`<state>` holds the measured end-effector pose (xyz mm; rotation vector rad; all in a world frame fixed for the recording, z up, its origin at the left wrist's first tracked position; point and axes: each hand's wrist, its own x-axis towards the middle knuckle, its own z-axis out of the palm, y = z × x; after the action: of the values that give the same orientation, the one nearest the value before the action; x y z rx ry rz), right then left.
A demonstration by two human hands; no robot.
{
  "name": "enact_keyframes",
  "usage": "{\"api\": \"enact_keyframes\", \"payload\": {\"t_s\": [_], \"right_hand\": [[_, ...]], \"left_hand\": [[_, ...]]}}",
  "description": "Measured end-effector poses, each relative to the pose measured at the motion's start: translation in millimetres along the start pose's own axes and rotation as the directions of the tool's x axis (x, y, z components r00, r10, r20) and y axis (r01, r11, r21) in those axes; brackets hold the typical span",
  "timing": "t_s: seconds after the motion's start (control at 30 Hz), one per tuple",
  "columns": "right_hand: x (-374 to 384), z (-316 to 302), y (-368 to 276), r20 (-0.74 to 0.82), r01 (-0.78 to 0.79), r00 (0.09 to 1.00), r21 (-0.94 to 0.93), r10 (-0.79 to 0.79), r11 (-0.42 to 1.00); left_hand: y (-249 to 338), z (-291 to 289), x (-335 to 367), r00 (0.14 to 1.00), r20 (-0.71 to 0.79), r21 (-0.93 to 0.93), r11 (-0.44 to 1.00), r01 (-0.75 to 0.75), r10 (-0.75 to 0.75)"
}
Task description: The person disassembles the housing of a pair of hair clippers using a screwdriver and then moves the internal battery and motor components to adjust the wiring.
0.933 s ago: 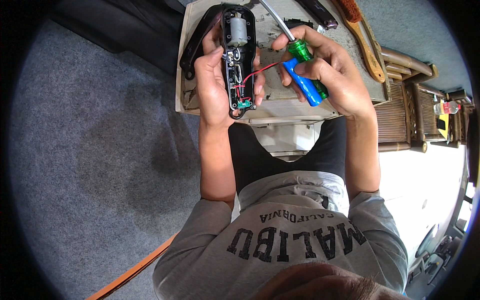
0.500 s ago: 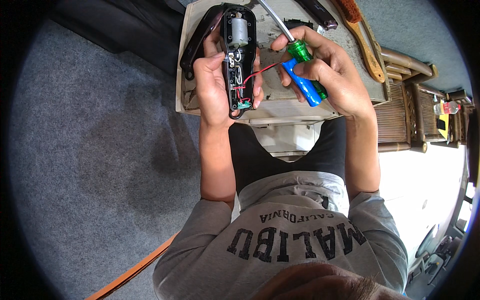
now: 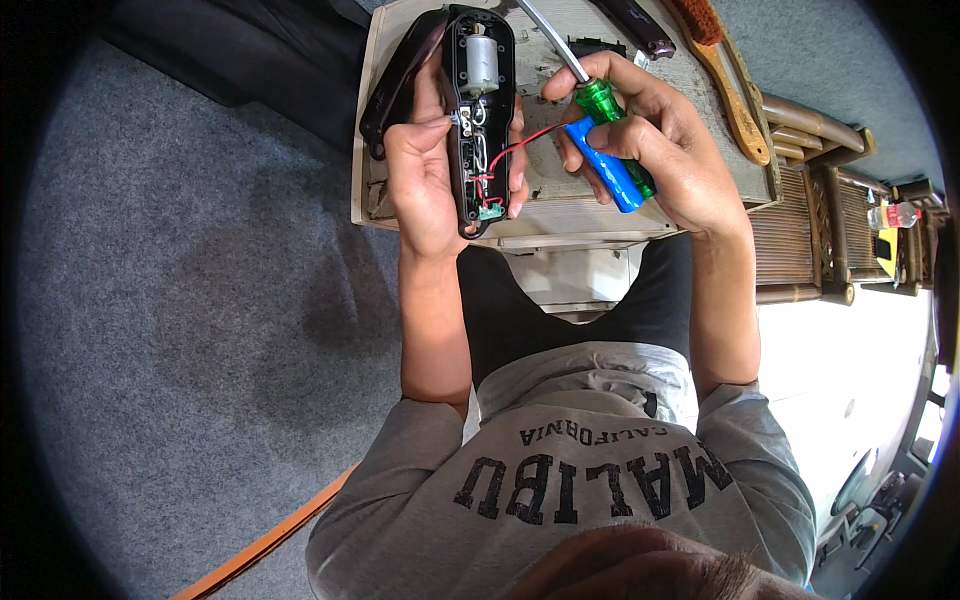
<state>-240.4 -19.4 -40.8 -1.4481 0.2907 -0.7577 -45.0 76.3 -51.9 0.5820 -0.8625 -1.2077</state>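
Note:
My left hand [image 3: 424, 165] grips the opened black housing of what looks like a hair clipper [image 3: 499, 110], fingers wrapped behind it and thumb on its left rim. Inside lie a silver motor [image 3: 482, 66], metal contacts and a small green circuit board [image 3: 491, 212]. From the housing a red wire [image 3: 524, 142] runs to a blue cylindrical battery [image 3: 607, 168]. My right hand [image 3: 676, 150] is closed around that battery, thumb on top, together with a screwdriver [image 3: 599, 98] whose green handle lies under the battery. The screwdriver's shaft points up and left, past the housing.
Under my hands is a worn, pale wooden box top [image 3: 570, 222]. On it lie a dark casing piece [image 3: 392, 98] at the left, another dark piece [image 3: 640, 26] at the back and a wooden-handled brush [image 3: 735, 100] at the right. Bamboo furniture [image 3: 800, 230] stands farther right.
The housing in my left hand has tilted and shifted very slightly to the right. My right hand, the battery and the screwdriver have hardly moved.

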Motion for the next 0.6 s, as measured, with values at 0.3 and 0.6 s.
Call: {"api": "enact_keyframes", "payload": {"t_s": [0.3,0.6], "right_hand": [[-0.1,0.2,-1.1,-0.002,-0.015,1.000,-0.003,0.015,1.000],[0.0,0.2,-3.1,0.006,-0.016,1.000,0.005,0.016,1.000]], "left_hand": [[-1.5,-1.0,0.4,1.000,-0.023,0.072,0.997,0.001,0.001],[-0.7,-0.2,0.4,0.999,-0.046,0.075,0.997,0.022,-0.018]]}}
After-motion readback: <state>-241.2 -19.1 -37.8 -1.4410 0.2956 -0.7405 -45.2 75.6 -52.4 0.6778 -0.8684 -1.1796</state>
